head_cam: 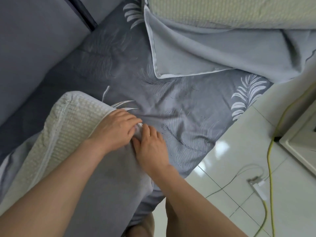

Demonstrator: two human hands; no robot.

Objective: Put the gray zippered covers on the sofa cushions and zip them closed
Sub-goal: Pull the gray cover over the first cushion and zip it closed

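The sofa [34, 48] seat is draped in a gray feather-print sheet [171, 103]. On the sheet lie a pale cushion [68, 130] partly inside a gray cover [106, 177] at the near left, and another cushion [213, 11] on a loose cover [205, 52] at the far right. The glossy tiled floor [239, 168] beside the sofa carries a yellow cable [269, 159] and a power strip [258, 187].

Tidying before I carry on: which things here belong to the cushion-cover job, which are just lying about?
Job: near cushion, its gray cover, far cushion, far cover, left hand, right hand.
Lying about: yellow cable, power strip, feather-print sheet.
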